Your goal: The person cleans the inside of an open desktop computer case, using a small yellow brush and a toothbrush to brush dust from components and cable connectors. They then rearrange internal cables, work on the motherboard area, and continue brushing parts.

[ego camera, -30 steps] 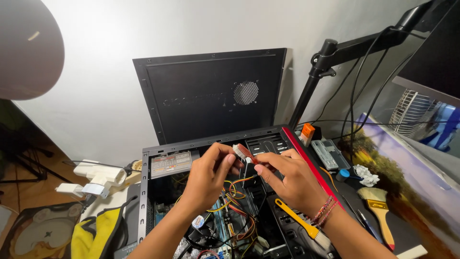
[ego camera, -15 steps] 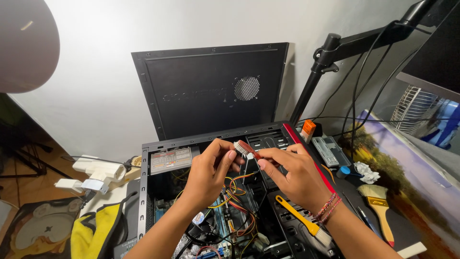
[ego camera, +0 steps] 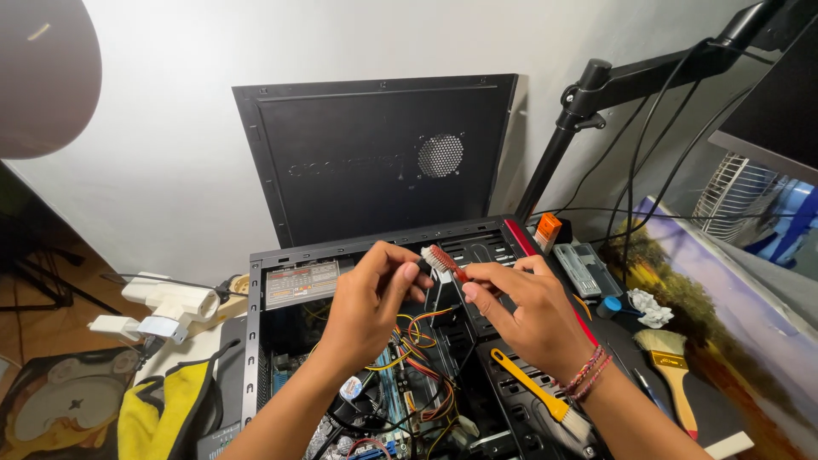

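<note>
One small red-handled brush (ego camera: pixel 443 261) is held above an open computer case (ego camera: pixel 281 255), its handle pinched in the right hand (ego camera: pixel 524 311) while the left hand (ego camera: pixel 371 302) curls closed around a dark connector at its bristles. Two more brushes lie nearby: a yellow brush (ego camera: pixel 532 394) on the case and one wooden paintbrush (ego camera: pixel 673 375) on the desk.

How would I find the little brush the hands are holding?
Look at the open black computer case lying on the desk. Right above it, both hands meet; the small red brush sits between their fingertips. The other brushes nearby are yellow and lie flat.
</note>
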